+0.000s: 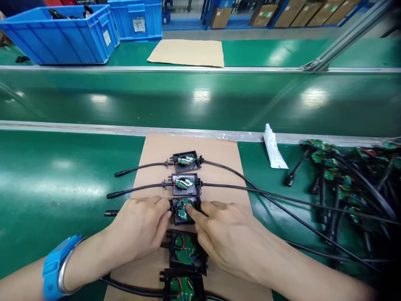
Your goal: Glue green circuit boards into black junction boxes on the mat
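Observation:
Several small black housings with green circuit boards and black cables lie in a column on a brown cardboard sheet (219, 159). My left hand (139, 228) has its fingers curled against the left side of the middle housing (185, 210). My right hand (225, 234) presses its index finger on that housing's green board. Beyond it lie two housings (186, 161) (185, 184) with white paste on their boards. Nearer me are two more housings (185, 250) (182, 287), partly hidden by my hands.
A white tube (272, 147) lies right of the cardboard by the metal rail (78, 126). A heap of cabled boards (351, 184) fills the right side. Beyond the conveyor belt (200, 98) sit blue bins (59, 35), another cardboard sheet (189, 52) and a metal post (347, 37).

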Available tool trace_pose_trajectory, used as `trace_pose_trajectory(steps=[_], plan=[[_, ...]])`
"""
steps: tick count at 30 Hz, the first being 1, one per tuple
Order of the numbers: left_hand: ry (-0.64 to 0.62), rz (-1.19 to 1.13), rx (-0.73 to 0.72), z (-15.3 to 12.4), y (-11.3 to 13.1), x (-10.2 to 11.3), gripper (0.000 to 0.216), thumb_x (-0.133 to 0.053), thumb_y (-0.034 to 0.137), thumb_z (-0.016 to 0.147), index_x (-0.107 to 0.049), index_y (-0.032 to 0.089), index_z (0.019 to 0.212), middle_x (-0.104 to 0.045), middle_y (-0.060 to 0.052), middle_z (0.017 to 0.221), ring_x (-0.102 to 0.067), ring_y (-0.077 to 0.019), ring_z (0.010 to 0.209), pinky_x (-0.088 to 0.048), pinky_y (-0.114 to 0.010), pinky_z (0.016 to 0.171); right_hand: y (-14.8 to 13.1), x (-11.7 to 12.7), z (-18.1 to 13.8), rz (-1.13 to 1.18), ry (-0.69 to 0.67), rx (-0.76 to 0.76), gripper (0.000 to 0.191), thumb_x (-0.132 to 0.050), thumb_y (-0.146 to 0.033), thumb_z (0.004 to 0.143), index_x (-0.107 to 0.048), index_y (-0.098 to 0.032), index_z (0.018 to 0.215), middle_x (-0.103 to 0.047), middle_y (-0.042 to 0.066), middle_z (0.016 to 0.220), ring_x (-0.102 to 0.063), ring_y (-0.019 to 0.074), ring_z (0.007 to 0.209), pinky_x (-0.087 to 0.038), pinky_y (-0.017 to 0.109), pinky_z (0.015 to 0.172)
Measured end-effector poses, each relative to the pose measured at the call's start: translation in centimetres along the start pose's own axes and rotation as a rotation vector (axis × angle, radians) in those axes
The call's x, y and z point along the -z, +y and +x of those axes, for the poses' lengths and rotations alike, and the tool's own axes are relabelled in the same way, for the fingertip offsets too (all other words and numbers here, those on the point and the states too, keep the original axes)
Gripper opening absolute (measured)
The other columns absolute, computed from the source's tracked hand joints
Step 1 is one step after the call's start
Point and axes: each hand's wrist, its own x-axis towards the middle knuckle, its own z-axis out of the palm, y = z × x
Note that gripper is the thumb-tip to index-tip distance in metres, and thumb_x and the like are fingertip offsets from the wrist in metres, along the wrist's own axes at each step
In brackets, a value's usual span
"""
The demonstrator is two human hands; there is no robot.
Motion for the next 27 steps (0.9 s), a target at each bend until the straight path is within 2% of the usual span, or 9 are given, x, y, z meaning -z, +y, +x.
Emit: trace_pose_trajectory(steps=[4,7,9,12,14,19,21,24,27], plan=[[-0.002,-0.178,0.017,0.4,-0.5,0.5,0.015,-0.044,0.018,0.088,-0.059,0.019,0.084,-0.064,-0.003,0.082,-0.061,-0.0195,0.075,-0.048,-0.031,0.065,-0.2,-0.6,0.0,-0.017,0.063,-0.004,0.041,-0.048,-0.021,0.083,-0.065,-0.016,0.120,-0.067,0.007,0.079,-0.062,0.0208,0.060,-0.035,0.031,0.049],[-0.007,-0.303,0.019,0.4,-0.7,0.7,0.012,-0.050,0.016,0.087,-0.058,0.019,0.079,-0.063,0.000,0.077,-0.060,-0.0163,0.072,-0.046,-0.027,0.064,-0.6,-1.1,-0.4,0.010,0.103,-0.010,0.040,-0.047,-0.020,0.084,-0.065,-0.016,0.120,-0.068,0.007,0.081,-0.062,0.0198,0.061,-0.038,0.031,0.050],[0.037,-0.321,-0.013,0.1,-0.8,0.4,0.012,-0.050,0.015,0.088,-0.058,0.019,0.080,-0.061,0.000,0.076,-0.058,-0.0149,0.070,-0.045,-0.025,0.062,-1.0,-1.6,-0.8,0.023,0.117,-0.013,0.041,-0.046,-0.021,0.084,-0.065,-0.014,0.120,-0.069,0.009,0.084,-0.063,0.0207,0.065,-0.041,0.031,0.053],[0.119,-0.148,-0.113,-0.6,-0.5,-0.5,0.017,-0.043,0.011,0.089,-0.057,0.018,0.083,-0.058,-0.001,0.076,-0.055,-0.0157,0.067,-0.044,-0.026,0.057,-1.5,-2.2,-1.2,0.027,0.140,-0.024,0.042,-0.045,-0.020,0.085,-0.065,-0.011,0.120,-0.069,0.012,0.087,-0.064,0.0227,0.069,-0.044,0.033,0.056],[0.110,0.059,-0.177,-0.9,-0.1,-1.0,0.019,-0.041,0.006,0.084,-0.055,0.017,0.081,-0.056,-0.003,0.076,-0.053,-0.0176,0.064,-0.044,-0.028,0.054,-1.6,-2.3,-1.2,0.040,0.136,-0.032,0.042,-0.044,-0.019,0.085,-0.064,-0.011,0.121,-0.069,0.013,0.089,-0.064,0.0226,0.069,-0.044,0.033,0.058],[-0.110,0.471,-0.254,-0.7,1.2,-2.0,0.019,-0.048,0.003,0.075,-0.054,0.015,0.088,-0.057,-0.007,0.080,-0.055,-0.0241,0.068,-0.045,-0.031,0.048,-1.5,-1.9,-1.0,0.097,0.067,-0.042,0.039,-0.046,-0.019,0.084,-0.066,-0.014,0.117,-0.068,0.010,0.084,-0.062,0.0209,0.066,-0.039,0.031,0.055],[-0.154,0.503,-0.234,-0.5,1.4,-2.0,0.020,-0.049,0.003,0.075,-0.054,0.015,0.091,-0.057,-0.008,0.083,-0.056,-0.0241,0.070,-0.046,-0.031,0.050,-1.6,-1.8,-0.8,0.099,0.059,-0.062,0.037,-0.047,-0.020,0.083,-0.066,-0.014,0.115,-0.067,0.009,0.082,-0.062,0.0214,0.065,-0.037,0.031,0.055],[-0.148,0.412,-0.156,-0.4,1.4,-1.2,0.016,-0.050,0.004,0.077,-0.055,0.016,0.086,-0.057,-0.006,0.081,-0.056,-0.0226,0.067,-0.050,-0.035,0.056,-1.8,-1.6,-0.7,0.110,0.049,-0.082,0.035,-0.047,-0.019,0.083,-0.068,-0.014,0.111,-0.067,0.010,0.082,-0.062,0.0227,0.065,-0.038,0.032,0.056],[0.009,0.252,-0.095,-0.5,1.4,-0.2,0.018,-0.045,0.005,0.083,-0.058,0.016,0.089,-0.059,-0.007,0.083,-0.057,-0.0229,0.073,-0.053,-0.038,0.064,-1.4,-1.0,-1.2,0.195,0.036,-0.100,0.034,-0.044,-0.021,0.086,-0.065,-0.016,0.112,-0.068,0.010,0.087,-0.064,0.0241,0.073,-0.041,0.034,0.063]])
